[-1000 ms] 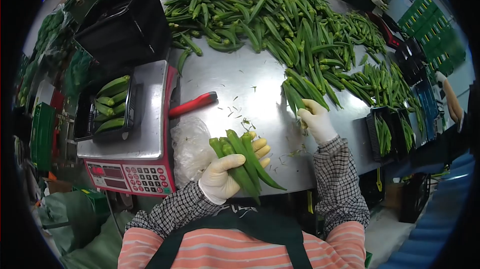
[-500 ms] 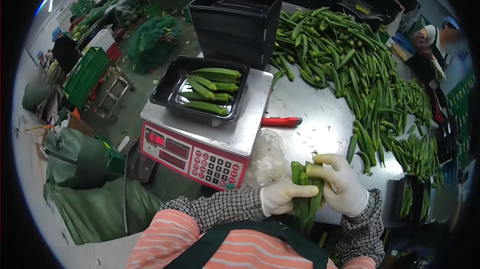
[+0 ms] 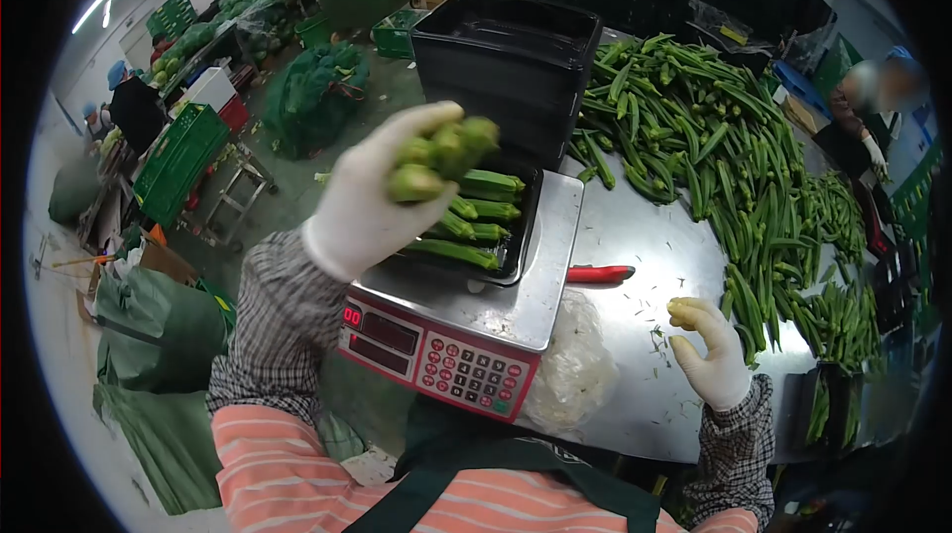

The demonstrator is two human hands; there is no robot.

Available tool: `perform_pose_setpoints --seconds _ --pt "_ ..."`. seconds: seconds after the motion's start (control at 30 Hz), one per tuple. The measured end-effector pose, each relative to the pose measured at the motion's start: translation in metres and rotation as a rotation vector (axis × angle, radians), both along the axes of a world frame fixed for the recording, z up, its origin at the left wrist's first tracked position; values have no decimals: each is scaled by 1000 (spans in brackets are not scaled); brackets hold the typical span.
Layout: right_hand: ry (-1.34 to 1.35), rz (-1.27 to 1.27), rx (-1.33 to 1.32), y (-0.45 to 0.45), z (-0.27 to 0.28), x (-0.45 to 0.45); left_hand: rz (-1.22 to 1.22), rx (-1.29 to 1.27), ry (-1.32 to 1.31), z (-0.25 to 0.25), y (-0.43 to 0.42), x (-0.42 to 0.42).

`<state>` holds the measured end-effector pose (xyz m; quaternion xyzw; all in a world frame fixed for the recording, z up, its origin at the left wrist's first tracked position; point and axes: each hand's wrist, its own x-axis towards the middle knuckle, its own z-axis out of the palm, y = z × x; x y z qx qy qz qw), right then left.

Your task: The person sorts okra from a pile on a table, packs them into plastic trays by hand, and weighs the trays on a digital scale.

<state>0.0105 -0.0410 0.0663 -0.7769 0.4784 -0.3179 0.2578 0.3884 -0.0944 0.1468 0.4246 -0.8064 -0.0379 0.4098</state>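
Note:
My gloved left hand (image 3: 367, 198) is closed around a bunch of okra (image 3: 441, 158), whose stem ends face me. It is raised over the left part of a black tray (image 3: 528, 240). More okra pods (image 3: 466, 251) lie side by side in that tray, partly hidden by the hand. Beneath the tray is a red and silver weighing scale (image 3: 555, 280); my forearm and hand cover part of its display. My gloved right hand (image 3: 716, 356) is empty, thumb and fingers apart, above the metal table near the okra pile (image 3: 729, 166).
Stacked black trays (image 3: 501, 77) stand behind the scale. A red-handled tool (image 3: 600, 274) and a crumpled clear plastic bag (image 3: 573, 369) lie at its right side. Okra trimmings dot the metal table (image 3: 654, 255). A co-worker (image 3: 868, 107) stands at the far right.
The okra bunch, previously held between both hands near my body, has moved up and left in my left hand. My right hand has let go and shifted right. My view has shifted slightly.

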Motion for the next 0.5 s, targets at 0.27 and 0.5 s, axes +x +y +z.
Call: perform_pose_setpoints --seconds 0.27,0.5 --pt "32 -7 70 -20 6 23 -292 352 -101 6 -33 40" --pt "53 34 15 -49 21 49 -15 329 142 36 -37 105"
